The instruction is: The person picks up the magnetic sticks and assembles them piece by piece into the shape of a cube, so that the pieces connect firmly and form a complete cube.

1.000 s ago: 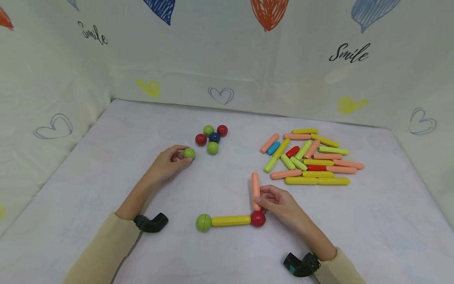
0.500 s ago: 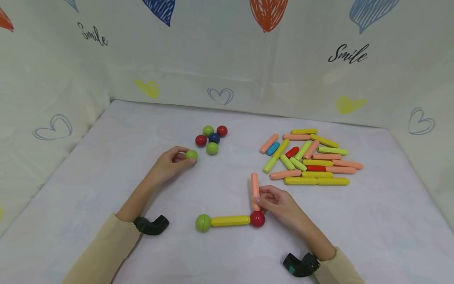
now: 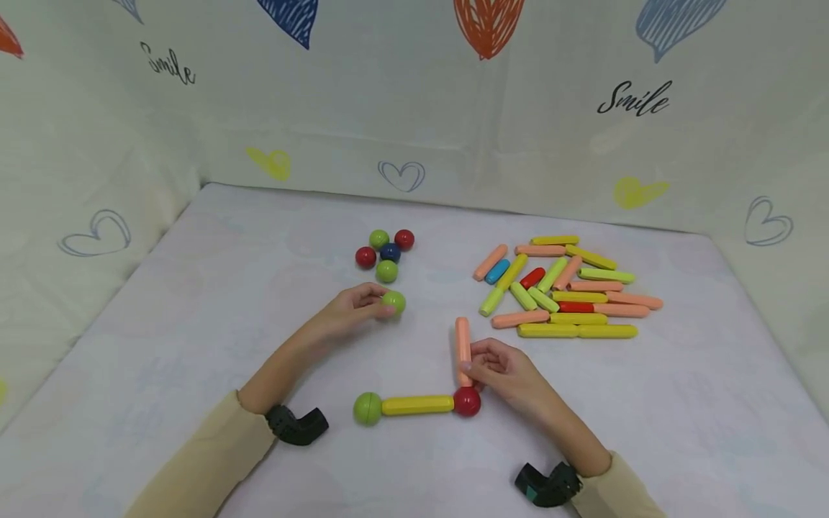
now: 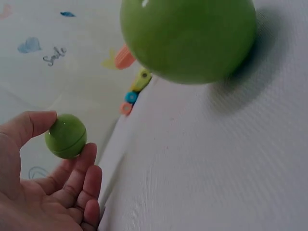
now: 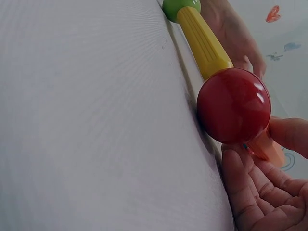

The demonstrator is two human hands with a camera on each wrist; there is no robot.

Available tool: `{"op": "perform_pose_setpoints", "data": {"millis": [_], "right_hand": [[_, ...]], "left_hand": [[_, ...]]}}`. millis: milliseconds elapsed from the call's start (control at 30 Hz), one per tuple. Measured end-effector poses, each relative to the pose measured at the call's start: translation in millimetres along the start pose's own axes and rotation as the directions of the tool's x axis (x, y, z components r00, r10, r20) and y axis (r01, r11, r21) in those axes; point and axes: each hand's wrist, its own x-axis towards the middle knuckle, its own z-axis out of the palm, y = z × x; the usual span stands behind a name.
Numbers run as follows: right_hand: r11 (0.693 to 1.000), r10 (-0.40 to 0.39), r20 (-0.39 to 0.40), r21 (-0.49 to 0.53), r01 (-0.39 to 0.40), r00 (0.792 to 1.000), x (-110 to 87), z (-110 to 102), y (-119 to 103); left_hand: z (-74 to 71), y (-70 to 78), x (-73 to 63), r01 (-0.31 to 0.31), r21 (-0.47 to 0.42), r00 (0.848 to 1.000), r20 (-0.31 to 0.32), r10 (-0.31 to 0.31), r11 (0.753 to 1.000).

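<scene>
Between thumb and fingertips my left hand (image 3: pixel 352 313) pinches a green ball (image 3: pixel 394 303), also plain in the left wrist view as a ball (image 4: pixel 66 136) with a seam. My right hand (image 3: pixel 508 370) grips an orange stick (image 3: pixel 463 345) near its lower end. That stick meets a red ball (image 3: pixel 467 401), which touches the fingertips in the right wrist view. A yellow stick (image 3: pixel 417 405) joins the red ball to another green ball (image 3: pixel 368 409) on its left. This joined row lies on the table in front of both hands.
Behind the left hand sits a small cluster of balls, with a blue ball (image 3: pixel 390 252) amid red and green ones. To the back right lies a pile of coloured sticks, including a long yellow stick pair (image 3: pixel 576 331). A printed white cloth (image 3: pixel 414 108) hangs behind the table.
My left hand has moved right and slightly nearer with the green ball, away from the ball cluster. The right hand stays at the orange stick.
</scene>
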Motion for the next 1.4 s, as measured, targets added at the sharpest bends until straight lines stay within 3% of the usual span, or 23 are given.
{"op": "perform_pose_setpoints", "data": {"millis": [167, 433, 667, 900, 1400], "right_hand": [[1.000, -0.006, 0.001, -0.017, 0.006, 1.000, -0.2, 1, 0], [1.000, 0.001, 0.007, -0.029, -0.001, 1.000, 1.9, 1, 2], [0.999, -0.013, 0.013, -0.035, 0.014, 1.000, 1.9, 0, 3], [0.999, -0.016, 0.005, -0.047, 0.016, 1.000, 1.8, 0, 3], [0.997, -0.019, -0.021, -0.074, 0.017, 1.000, 1.2, 2, 0]], "left_hand": [[14.5, 6.6, 8.3, 0.030, -0.036, 0.999, 0.029, -0.029, 0.999], [32.5, 16.6, 26.6, 0.048, 0.049, 0.993, 0.107, -0.053, 0.998], [38.6, 22.9, 30.7, 0.064, 0.142, 0.988, 0.128, -0.082, 0.988], [48.9, 26.4, 29.8, 0.033, 0.319, 0.996, 0.072, -0.059, 0.947], [57.8, 27.0, 23.8, -0.019, 0.430, 1.000, -0.004, 0.023, 0.903]]}}
